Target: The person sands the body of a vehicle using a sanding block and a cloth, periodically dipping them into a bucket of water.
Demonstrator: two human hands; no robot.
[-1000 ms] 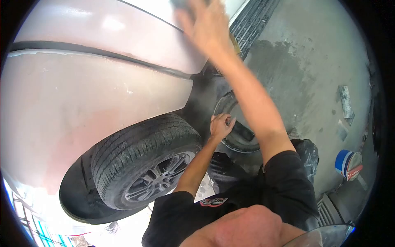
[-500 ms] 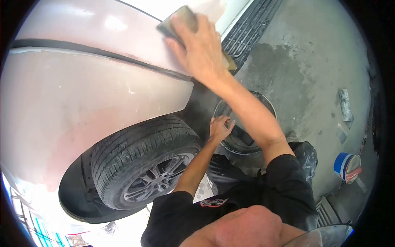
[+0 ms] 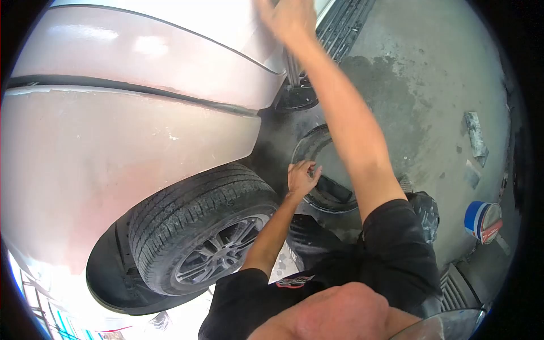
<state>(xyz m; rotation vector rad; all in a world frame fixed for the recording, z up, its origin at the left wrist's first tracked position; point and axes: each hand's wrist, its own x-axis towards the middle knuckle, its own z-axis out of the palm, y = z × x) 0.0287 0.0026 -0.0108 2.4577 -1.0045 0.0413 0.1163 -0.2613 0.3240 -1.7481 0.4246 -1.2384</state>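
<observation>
My right hand (image 3: 290,21) reaches to the top edge of the head view, against the pale upper body panel (image 3: 226,22). It is blurred and its fingertips are cut off. Only a dark sliver of the sanding block (image 3: 274,2) shows between thumb and fingers. My left hand (image 3: 303,177) hangs over the near side of a round black tub (image 3: 303,144), its fingers loosely bent, the thumb apart, and no object visible in them. A dark block-shaped thing (image 3: 334,189) lies inside the tub. Beside my left forearm is the car's wheel (image 3: 198,221), below the sanded, pinkish-white fender (image 3: 124,136).
A blue and white can (image 3: 475,219) with a red-handled tool (image 3: 492,230) stands on the concrete floor (image 3: 419,45) at right. A dusty flat strip (image 3: 475,136) lies farther up. Dark ribbed trim (image 3: 348,25) runs along the car's lower side.
My right hand has moved up the panel with the sanding block, now almost out of view. My left hand stays over the tub. The view has shifted slightly, so the car appears lower.
</observation>
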